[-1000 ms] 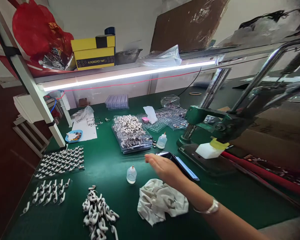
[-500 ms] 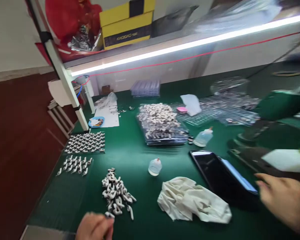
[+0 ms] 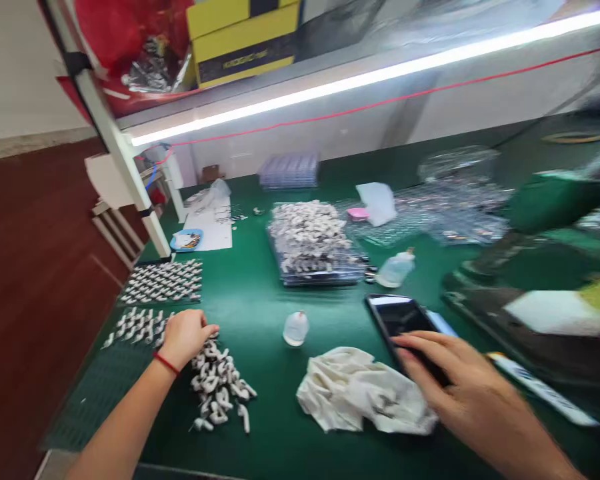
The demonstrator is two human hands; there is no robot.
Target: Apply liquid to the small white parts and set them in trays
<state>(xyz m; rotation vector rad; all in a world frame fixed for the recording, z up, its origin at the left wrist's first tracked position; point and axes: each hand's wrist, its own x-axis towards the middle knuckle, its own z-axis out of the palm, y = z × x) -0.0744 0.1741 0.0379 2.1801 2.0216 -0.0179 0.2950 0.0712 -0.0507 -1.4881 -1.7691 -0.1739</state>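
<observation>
My left hand (image 3: pixel 184 337) rests on the top of a loose pile of small white plastic parts (image 3: pixel 219 387) on the green mat; its fingers curl down into the pile and their tips are hidden. My right hand (image 3: pixel 455 387) lies with fingers stretched out over the near end of a black phone (image 3: pixel 397 317), touching it. A crumpled white cloth (image 3: pixel 360 397) lies just left of that hand. A small clear dropper bottle (image 3: pixel 295 328) stands between the two hands.
Rows of white parts (image 3: pixel 163 283) lie on trays at the left. A clear tray heaped with parts (image 3: pixel 313 243) sits mid-table, a second bottle (image 3: pixel 396 268) beside it. A green press (image 3: pixel 550 213) stands right. A lit shelf (image 3: pixel 330 87) hangs overhead; a white post (image 3: pixel 115 143) stands left.
My left hand has moved forward from the near edge onto the pile of parts. My right hand has moved left from the right edge onto the phone. The view has shifted slightly.
</observation>
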